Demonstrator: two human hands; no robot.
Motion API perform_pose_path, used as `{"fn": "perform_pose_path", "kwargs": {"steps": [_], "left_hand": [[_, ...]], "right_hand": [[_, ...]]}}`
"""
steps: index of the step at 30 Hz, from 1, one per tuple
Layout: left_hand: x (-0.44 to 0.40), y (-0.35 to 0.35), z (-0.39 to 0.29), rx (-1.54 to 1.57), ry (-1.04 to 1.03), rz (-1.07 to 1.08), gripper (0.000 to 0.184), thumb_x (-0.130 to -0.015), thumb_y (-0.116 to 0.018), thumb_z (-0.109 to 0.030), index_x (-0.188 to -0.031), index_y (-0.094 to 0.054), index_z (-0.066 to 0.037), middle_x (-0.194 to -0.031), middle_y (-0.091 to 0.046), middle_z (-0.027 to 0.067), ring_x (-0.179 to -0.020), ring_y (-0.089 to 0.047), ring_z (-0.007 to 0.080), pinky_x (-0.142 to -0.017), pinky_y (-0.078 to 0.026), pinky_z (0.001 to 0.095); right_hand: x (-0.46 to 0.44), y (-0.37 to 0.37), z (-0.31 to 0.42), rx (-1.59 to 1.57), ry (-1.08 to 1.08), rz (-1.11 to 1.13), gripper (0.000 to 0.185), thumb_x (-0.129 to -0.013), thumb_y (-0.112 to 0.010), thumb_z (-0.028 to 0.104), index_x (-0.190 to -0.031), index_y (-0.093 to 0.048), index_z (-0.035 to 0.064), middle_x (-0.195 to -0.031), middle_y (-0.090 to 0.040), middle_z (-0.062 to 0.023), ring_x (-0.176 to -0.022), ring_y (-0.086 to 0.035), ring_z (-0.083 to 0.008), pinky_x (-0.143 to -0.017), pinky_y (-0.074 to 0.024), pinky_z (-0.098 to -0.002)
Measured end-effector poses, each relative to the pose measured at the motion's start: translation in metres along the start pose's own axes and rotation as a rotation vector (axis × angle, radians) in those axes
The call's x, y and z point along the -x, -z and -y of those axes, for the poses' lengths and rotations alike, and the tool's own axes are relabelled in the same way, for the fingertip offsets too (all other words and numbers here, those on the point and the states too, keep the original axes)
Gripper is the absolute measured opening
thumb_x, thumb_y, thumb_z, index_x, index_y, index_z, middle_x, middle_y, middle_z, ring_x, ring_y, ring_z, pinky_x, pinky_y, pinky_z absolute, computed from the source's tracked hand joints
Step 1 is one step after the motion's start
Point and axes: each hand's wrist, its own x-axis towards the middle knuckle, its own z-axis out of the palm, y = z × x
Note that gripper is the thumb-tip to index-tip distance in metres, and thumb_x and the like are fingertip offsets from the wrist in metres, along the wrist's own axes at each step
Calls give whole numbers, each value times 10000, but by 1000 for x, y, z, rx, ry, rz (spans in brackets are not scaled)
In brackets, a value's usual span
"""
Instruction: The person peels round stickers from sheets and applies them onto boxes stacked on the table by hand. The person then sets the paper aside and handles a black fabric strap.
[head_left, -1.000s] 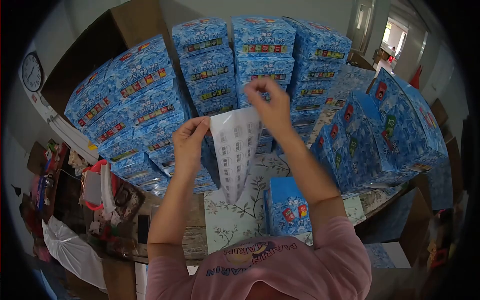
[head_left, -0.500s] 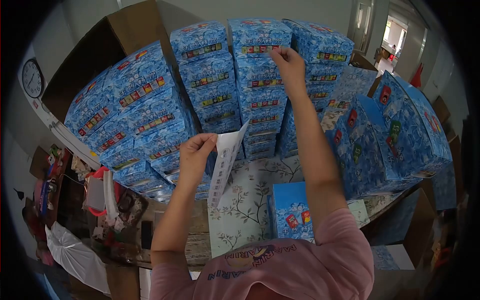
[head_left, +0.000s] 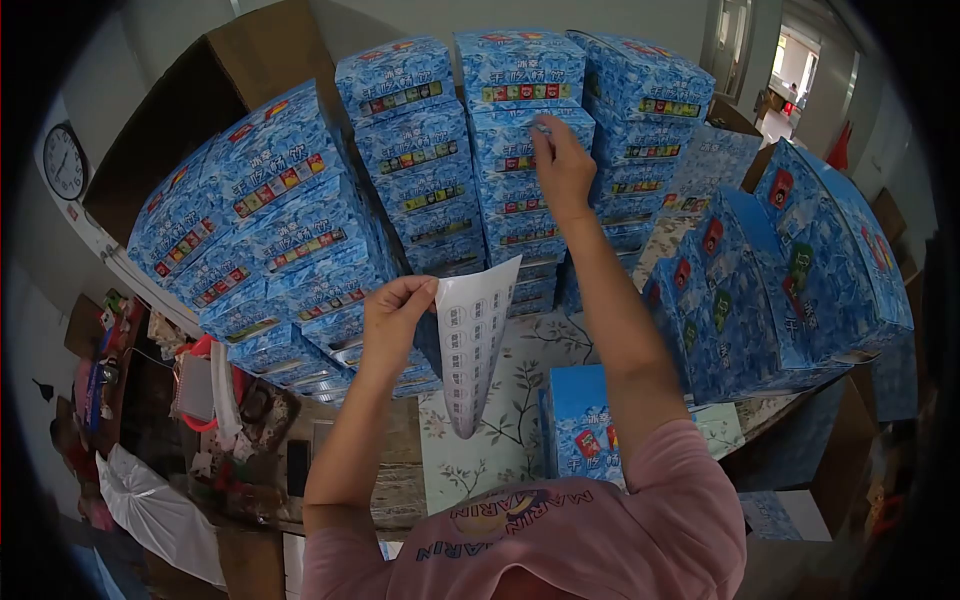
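Note:
My left hand [head_left: 398, 312] pinches the upper left corner of a white sheet of round stickers [head_left: 472, 335]. The sheet hangs down and curls, its printed labels in rows facing me. My right hand [head_left: 565, 170] is raised at the middle stack, fingertips drawn together by the front of its second blue box [head_left: 500, 126]. Whether a sticker is between those fingers is too small to make out. Above it sits the stack's top box [head_left: 520, 68], with small coloured pictures along its lower front.
More blue boxes stand stacked at the left [head_left: 280, 165], and larger open blue boxes [head_left: 800, 260] at the right. One blue box [head_left: 580, 410] lies low on the flowered tablecloth [head_left: 450, 445]. A brown carton [head_left: 270, 60] stands behind; a phone [head_left: 298, 468] rests at left.
My right hand has come down from the top box to the second one in the middle stack. The sticker sheet has turned so that its printed face shows more widely.

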Motion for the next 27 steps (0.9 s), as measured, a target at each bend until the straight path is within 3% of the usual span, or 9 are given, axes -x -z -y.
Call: {"fn": "perform_pose_path", "kwargs": {"steps": [2,3,5,8,9,11,14,24,27], "left_hand": [[0,0,1,-11,5,-2,142,-827,-597,-118,-885,-647,1,-778,-638,42,-679,-545,95,-662,-435,245],[0,-1,1,-11,8,-2,142,-827,-597,-118,-885,-647,1,-778,-638,42,-679,-545,95,-662,-435,245],[1,-2,0,-17,21,15,142,-826,-600,-119,-886,-646,0,-776,-637,39,-680,-543,94,-662,-430,244],[4,-8,-7,5,15,16,137,-833,-585,-97,-880,-637,20,-761,-625,30,-677,-535,71,-639,-421,202],[6,-7,-6,7,17,17,137,-833,-585,-97,-880,-637,20,-761,-625,30,-677,-535,71,-639,-421,202],[7,-5,-4,-8,5,10,138,-833,-586,-101,-877,-638,19,-749,-622,26,-671,-530,68,-633,-418,203],[9,-4,-3,-27,13,38,130,-829,-596,-114,-866,-645,1,-756,-630,30,-666,-539,91,-659,-424,241],[12,-3,-12,-28,21,29,137,-833,-596,-125,-866,-645,-1,-766,-627,29,-683,-543,86,-658,-433,233],[9,-2,-19,-16,-49,55,139,-836,-596,-130,-879,-641,-6,-780,-627,24,-717,-550,77,-670,-445,228]], "right_hand": [[-1,-8,-11,6,411,-71,283,-832,-605,231,-1080,-548,107,-578,-582,-81,-462,-556,-211,-410,-421,-361],[-3,-4,-6,7,409,-69,283,-832,-605,231,-1080,-548,107,-578,-582,-81,-462,-556,-211,-410,-421,-361],[-12,14,12,276,114,341,316,-834,-597,211,-1120,-524,97,-574,-582,-74,-448,-550,-245,-411,-428,-386],[-18,28,27,275,-162,486,390,-819,-611,178,-1175,-483,82,-687,-606,-102,-572,-581,-279,-465,-448,-404],[-10,27,22,279,-163,488,390,-819,-611,178,-1175,-483,82,-687,-606,-102,-572,-581,-279,-465,-448,-404],[8,19,6,167,87,270,473,-803,-632,181,-1217,-439,61,-828,-605,-149,-730,-585,-303,-540,-462,-413],[3,10,3,113,63,282,518,-785,-653,183,-1233,-423,60,-894,-589,-178,-821,-569,-313,-595,-466,-419],[-12,-3,4,205,36,357,533,-782,-657,216,-1237,-421,74,-870,-596,-155,-765,-575,-305,-592,-465,-418],[3,35,55,57,-16,430,551,-786,-654,233,-1266,-418,97,-833,-613,-124,-750,-596,-224,-593,-465,-345]]}}
